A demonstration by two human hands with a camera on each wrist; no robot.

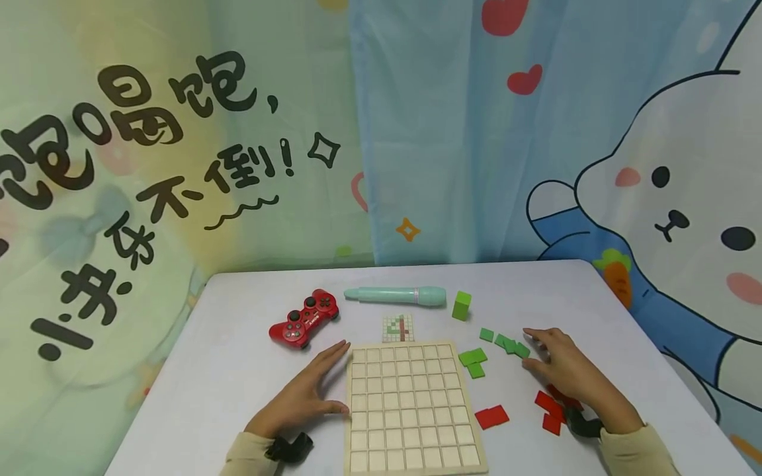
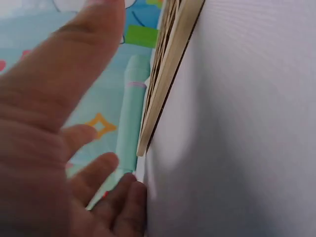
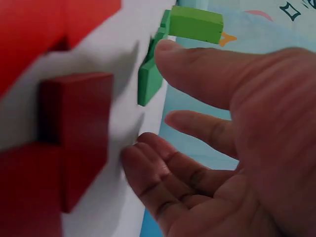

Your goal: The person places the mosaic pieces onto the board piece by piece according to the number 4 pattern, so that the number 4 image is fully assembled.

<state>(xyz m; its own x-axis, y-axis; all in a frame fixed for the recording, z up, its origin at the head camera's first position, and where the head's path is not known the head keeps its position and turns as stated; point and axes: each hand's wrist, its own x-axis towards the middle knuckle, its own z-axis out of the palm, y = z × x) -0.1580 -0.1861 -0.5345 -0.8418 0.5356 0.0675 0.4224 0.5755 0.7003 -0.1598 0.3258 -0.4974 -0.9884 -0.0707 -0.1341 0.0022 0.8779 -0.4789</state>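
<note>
A wooden grid board (image 1: 405,400) with rows of square cells lies at the front middle of the table. My left hand (image 1: 307,389) rests beside its left edge, thumb and fingers spread, the thumb right at the frame. In the left wrist view the board's side edge (image 2: 170,74) rises past the spread fingers. My right hand (image 1: 561,367) hovers low on the right, its fingers loosely bent around nothing. Just left of its fingertips lie several small green tiles (image 1: 506,343). Red tiles (image 1: 550,410) lie under and beside the right wrist; the right wrist view shows a red tile (image 3: 85,138) close up.
A small patterned grid card (image 1: 397,328) sits behind the board. Farther back are a red game controller (image 1: 304,318), a mint-coloured pen-shaped object (image 1: 395,296) and a green block (image 1: 461,306). Light green tiles (image 1: 473,357) and more red tiles (image 1: 491,417) flank the board's right edge.
</note>
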